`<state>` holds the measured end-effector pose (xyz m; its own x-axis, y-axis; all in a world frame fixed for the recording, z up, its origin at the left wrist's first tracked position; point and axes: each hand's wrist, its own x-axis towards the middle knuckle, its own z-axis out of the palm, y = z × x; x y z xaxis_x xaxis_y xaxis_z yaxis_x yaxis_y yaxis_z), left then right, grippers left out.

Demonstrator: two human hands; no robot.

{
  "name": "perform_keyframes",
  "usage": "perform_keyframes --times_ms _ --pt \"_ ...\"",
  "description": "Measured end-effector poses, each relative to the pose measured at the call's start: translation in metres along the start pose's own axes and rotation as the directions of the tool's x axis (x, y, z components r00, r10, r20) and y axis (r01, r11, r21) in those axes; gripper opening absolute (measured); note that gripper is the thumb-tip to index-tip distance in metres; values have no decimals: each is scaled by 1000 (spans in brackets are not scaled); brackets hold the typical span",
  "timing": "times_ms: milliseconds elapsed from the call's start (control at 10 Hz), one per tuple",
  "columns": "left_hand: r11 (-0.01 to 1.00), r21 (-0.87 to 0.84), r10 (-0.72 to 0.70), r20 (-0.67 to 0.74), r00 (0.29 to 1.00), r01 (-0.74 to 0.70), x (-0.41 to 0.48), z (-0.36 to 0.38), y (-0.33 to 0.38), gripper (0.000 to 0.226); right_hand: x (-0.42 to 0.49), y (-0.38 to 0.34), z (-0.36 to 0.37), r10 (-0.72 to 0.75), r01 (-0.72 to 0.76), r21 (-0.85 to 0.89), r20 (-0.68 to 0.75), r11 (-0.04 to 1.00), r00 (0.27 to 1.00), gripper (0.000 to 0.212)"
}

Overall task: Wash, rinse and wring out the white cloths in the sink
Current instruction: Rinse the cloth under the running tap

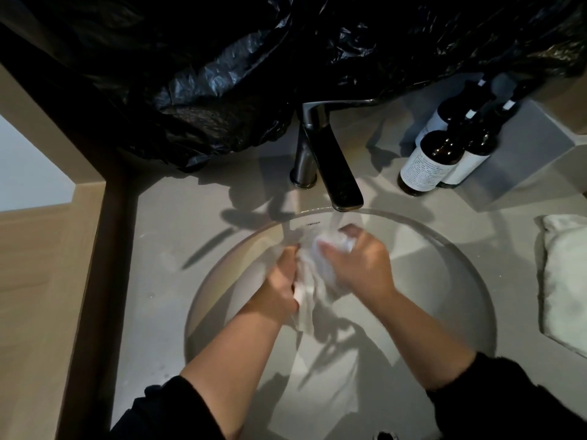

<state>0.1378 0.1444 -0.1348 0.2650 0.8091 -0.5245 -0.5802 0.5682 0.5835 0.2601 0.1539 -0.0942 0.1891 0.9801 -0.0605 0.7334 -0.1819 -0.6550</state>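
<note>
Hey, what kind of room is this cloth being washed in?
Most likely a bathroom, perhaps a hotel's: a round basin sunk in a vanity counter, a single-lever faucet, and matching dark labelled bottles beside it.

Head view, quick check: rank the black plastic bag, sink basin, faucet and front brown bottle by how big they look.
1. black plastic bag, partly cropped
2. sink basin
3. faucet and front brown bottle: near alike; the faucet looks slightly bigger, but I would not rank them.
</note>
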Motion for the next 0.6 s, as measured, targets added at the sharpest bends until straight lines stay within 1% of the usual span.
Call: perform_keyframes --times_ms 100,200,300,400,500,600 --pt "997 58 -42 -35 998 44 8 -9 -2 20 -32 0 20 -246 246 -14 -77 969 966 40" --pt "972 211 -67 -170 983 103 -3 -2 6 22 -3 2 14 87 -79 171 -41 982 995 35" --pt "953 304 5 -74 997 17 -7 -1 5 26 22 14 5 329 -335 375 81 865 941 37" --pt "943 309 114 43 993 -122 0 1 7 40 17 14 -1 304 -386 421 250 821 919 41" --pt "910 369 154 127 980 -190 6 -2 12 23 14 18 -9 181 -413 567 420 713 889 39" --pt "918 385 44 139 989 -95 3 -1 13 11 19 13 -14 249 -496 439 507 749 825 58"
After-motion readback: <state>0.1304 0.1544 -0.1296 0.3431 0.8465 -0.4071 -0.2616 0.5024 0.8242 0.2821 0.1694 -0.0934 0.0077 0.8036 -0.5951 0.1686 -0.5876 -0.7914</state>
